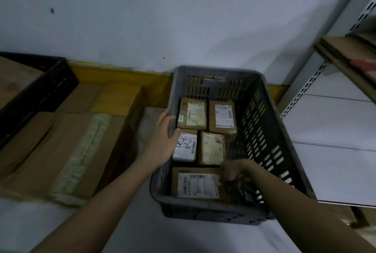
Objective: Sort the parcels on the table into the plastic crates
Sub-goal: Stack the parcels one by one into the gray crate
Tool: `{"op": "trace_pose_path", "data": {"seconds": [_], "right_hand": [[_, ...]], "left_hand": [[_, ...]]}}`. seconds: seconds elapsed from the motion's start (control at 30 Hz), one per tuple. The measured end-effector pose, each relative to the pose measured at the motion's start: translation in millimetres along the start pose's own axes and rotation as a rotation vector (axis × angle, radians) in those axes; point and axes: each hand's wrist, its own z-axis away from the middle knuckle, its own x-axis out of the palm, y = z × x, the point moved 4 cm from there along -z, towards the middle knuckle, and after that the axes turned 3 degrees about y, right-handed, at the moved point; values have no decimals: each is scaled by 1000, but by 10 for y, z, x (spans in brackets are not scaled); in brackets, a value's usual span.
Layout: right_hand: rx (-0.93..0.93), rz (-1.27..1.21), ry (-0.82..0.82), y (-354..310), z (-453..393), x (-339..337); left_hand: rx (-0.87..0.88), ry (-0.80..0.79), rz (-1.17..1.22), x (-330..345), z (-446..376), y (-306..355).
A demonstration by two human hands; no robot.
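Nearest us in the grey crate [270, 128], our right hand [232, 173] curls its fingers on the edge of the front parcel [195, 184]; whether it grips, we cannot tell. Farther in, our left hand [162, 140] rests open on the crate's left wall, beside four smaller parcels [203, 130] in two rows.

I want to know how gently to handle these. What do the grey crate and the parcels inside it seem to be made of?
The grey crate looks like moulded plastic with a matt, dusty finish: its walls have regular slots and a rounded rim. The parcels appear to be brown cardboard boxes with white printed paper labels; some look wrapped in clear glossy tape or film, though the dim light leaves this uncertain.
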Motion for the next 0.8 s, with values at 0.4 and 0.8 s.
{"op": "trace_pose_path", "data": {"seconds": [0.4,0.8], "right_hand": [[-123,160,207,-65,-19,-102],[-374,-273,600,-197,111,-412]], "left_hand": [[-11,25,-10,-17,7,-3],[-27,61,-127,-53,59,77]]}}
